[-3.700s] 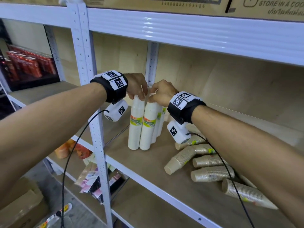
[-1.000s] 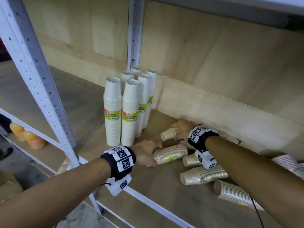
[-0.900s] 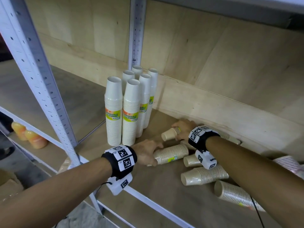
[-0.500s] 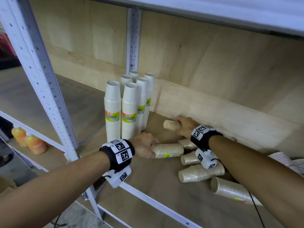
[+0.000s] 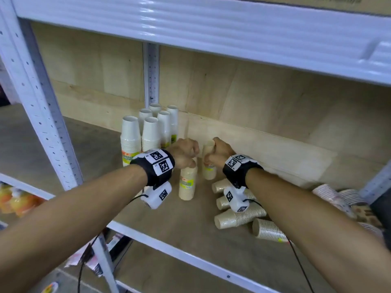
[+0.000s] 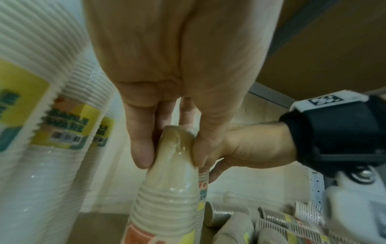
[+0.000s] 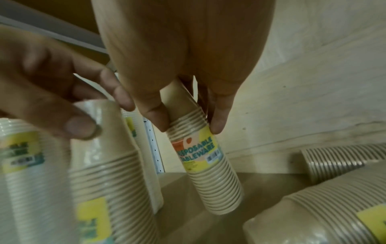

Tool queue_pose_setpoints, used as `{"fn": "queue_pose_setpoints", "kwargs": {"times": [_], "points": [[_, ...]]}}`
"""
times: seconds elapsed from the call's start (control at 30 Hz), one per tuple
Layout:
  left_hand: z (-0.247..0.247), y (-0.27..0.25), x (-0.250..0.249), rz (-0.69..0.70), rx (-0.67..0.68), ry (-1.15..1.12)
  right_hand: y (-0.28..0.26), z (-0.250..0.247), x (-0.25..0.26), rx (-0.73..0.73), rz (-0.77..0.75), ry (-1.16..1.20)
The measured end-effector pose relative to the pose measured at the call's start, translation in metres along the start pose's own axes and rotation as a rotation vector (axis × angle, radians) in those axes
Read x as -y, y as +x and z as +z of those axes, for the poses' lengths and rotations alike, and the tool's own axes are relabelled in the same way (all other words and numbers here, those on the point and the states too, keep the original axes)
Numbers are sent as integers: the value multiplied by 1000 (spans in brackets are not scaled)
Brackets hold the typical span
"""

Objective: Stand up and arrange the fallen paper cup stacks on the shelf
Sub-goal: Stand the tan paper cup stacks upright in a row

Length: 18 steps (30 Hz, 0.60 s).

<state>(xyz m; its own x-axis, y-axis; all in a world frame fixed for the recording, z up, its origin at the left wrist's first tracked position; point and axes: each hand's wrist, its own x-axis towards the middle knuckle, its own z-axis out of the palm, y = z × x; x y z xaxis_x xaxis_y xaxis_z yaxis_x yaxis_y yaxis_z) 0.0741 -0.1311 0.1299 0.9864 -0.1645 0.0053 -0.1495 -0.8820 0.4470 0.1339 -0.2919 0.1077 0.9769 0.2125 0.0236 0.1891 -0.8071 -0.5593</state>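
Two beige wrapped paper cup stacks stand upright on the wooden shelf [image 5: 160, 227], bottoms up. My left hand [image 5: 186, 153] pinches the top of the nearer stack [image 5: 187, 182] [image 6: 167, 194]; thumb and fingers close round its top end in the left wrist view. My right hand [image 5: 220, 151] grips the upper part of the farther stack [image 5: 209, 170] [image 7: 204, 158], which leans slightly. Several white cup stacks [image 5: 151, 132] stand upright just left of them. Several beige stacks [image 5: 239, 216] lie on their sides under my right forearm.
A white metal upright [image 5: 44, 115] stands at the left front, another post [image 5: 150, 75] at the back. The upper shelf beam [image 5: 211, 24] hangs overhead. Patterned cup stacks [image 5: 338, 197] lie at the far right. The plywood back wall is close behind.
Both hands have tipped their beige stacks from lying flat to upright, and drawn them together beside the white stacks. The head view has pulled back and up.
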Motion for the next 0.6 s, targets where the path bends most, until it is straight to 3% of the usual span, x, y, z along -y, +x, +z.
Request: {"fn": "queue_pose_setpoints", "kwargs": {"times": [0.23,0.6], "points": [[-7,11,-6,-63,-77,56,-12,12,2,-13,52,185],[7,14,-1,-68,-64,19,-21,31,-15,13,116,132]]}}
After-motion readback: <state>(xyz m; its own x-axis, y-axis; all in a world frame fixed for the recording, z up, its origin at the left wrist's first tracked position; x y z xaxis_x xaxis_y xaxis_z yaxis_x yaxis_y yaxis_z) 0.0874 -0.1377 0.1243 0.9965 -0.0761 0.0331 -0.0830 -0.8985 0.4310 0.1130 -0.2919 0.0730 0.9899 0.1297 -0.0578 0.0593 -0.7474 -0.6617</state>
